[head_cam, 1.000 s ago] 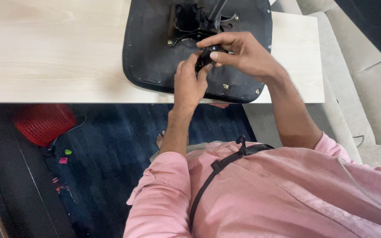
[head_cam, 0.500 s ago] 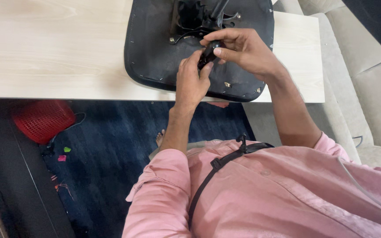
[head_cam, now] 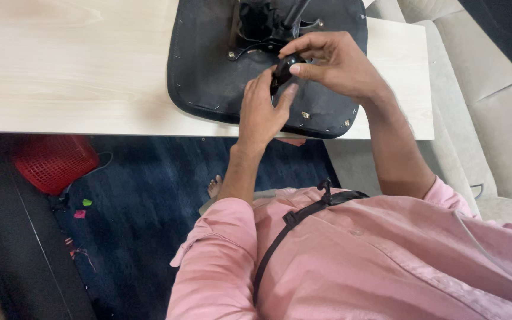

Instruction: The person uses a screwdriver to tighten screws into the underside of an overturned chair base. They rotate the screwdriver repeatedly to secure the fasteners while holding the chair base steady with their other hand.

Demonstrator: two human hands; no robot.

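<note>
Right now the biggest item is the light wood table (head_cam: 78, 65), with an upturned black chair seat (head_cam: 214, 77) lying on it, underside up. Its near edge overhangs the table's front edge a little, so a hard push could, I judge, slide or tip it toward the lap. The metal mounting bracket (head_cam: 256, 26) sits at the seat's far end, partly cut off by the frame.

Left hand (head_cam: 262, 109) is over the seat's middle, fingers (head_cam: 280, 98) curled up against a small black part (head_cam: 282, 68). Right hand (head_cam: 336, 62) comes in from the other side, thumb and forefinger pinched on that same part. Both hands are clamped on it, just above the seat, near the bracket.

Risks, as I read it:
- part is small and mostly hidden by fingers; a slip drops it onto the dark carpet (head_cam: 149, 195), hard to spot there
- fingertips sit close to bracket edges, pinch risk
- red basket (head_cam: 54, 163) below is well apart, no issue
</note>
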